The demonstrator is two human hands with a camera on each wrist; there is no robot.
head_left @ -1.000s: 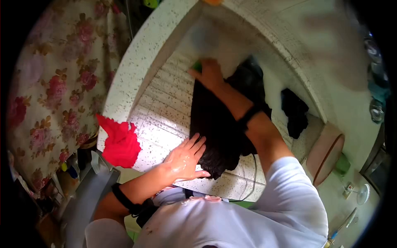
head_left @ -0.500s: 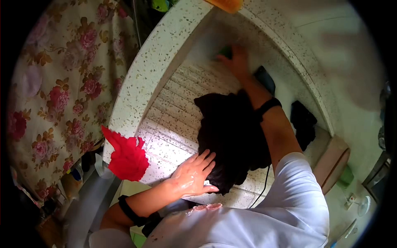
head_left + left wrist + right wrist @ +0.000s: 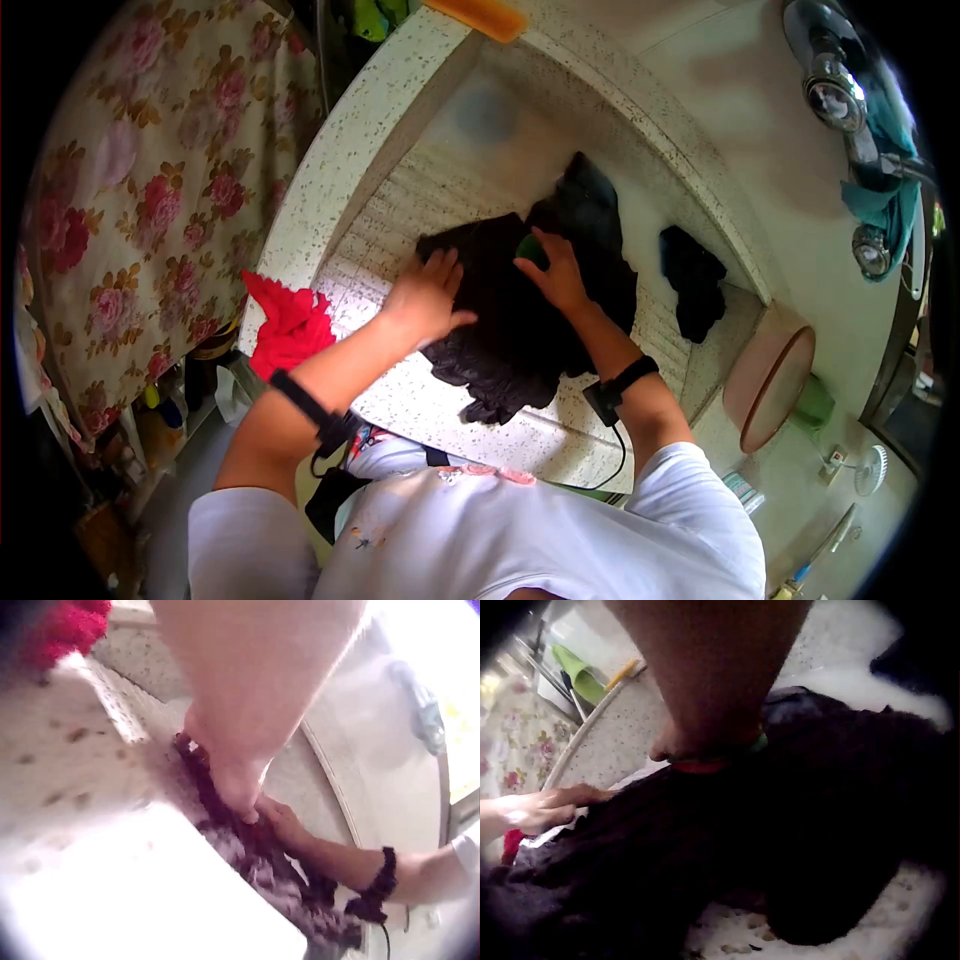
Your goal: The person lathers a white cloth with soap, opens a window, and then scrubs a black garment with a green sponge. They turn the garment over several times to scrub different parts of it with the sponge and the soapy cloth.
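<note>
A black garment [image 3: 500, 335] lies spread over the ribbed, speckled slab [image 3: 372, 222] of a washing sink. My right hand [image 3: 560, 275] holds a small green scrub brush [image 3: 531, 250] against the upper middle of the garment. In the right wrist view, a red underside [image 3: 697, 767] shows below the brush's green edge. My left hand [image 3: 422, 298] rests with fairly straight fingers on the garment's left edge, and its thumb points toward the middle. The garment's ruffled hem [image 3: 490, 398] lies toward my body.
A red cloth [image 3: 288, 325] hangs over the sink's left front corner. Another dark cloth [image 3: 692, 285] lies at the right inside the sink. An orange bar [image 3: 482, 15] sits on the far rim. Taps [image 3: 835, 100] stand at the upper right, and a pink basin [image 3: 770, 380] leans at the right.
My right hand has come back from the far end of the slab onto the garment with the brush. My left hand has moved forward from near the hem to the garment's upper left edge.
</note>
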